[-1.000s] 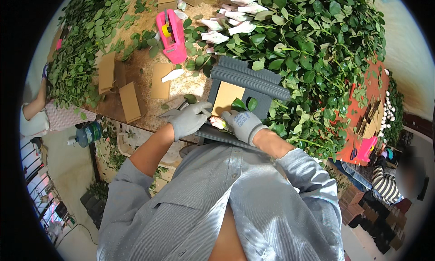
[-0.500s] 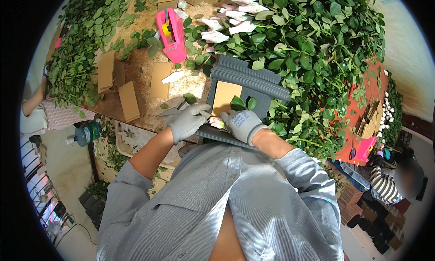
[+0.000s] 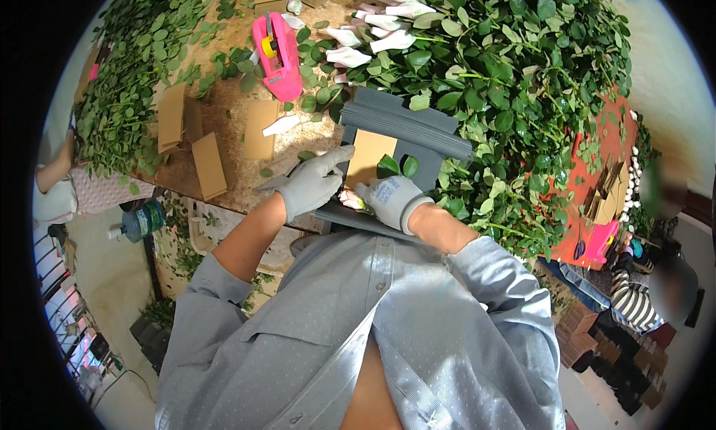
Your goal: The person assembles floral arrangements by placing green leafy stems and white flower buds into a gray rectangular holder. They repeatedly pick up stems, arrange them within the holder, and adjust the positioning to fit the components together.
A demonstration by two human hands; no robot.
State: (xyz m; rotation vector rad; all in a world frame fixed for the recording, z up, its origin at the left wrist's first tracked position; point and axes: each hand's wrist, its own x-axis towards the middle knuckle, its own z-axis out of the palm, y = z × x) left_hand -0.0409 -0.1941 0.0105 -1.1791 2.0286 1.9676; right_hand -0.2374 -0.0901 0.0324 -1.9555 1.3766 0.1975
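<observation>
A pale pink rose (image 3: 350, 199) lies at the near edge of a dark grey ribbed mat (image 3: 419, 155). My gloved right hand (image 3: 391, 199) is closed around it just behind the bloom, and green leaves (image 3: 388, 166) stick out beyond the fingers. Under the leaves, a tan cardboard piece (image 3: 370, 155) rests on the mat. My gloved left hand (image 3: 313, 182) holds nothing; its index finger points out to the cardboard's left edge. Partly hidden beside that hand are grey scissors (image 3: 277, 182).
A pink tape dispenser (image 3: 278, 61) stands farther back. Cardboard pieces (image 3: 209, 167) and a white net sleeve (image 3: 282, 125) lie on the left. Netted roses (image 3: 391, 41) with leafy stems (image 3: 514, 117) fill the right. Two other people are at the edges.
My left hand has drawn back from the rose bloom, and its index finger has stretched out toward the cardboard. My right hand has shifted slightly left and stays at the rose.
</observation>
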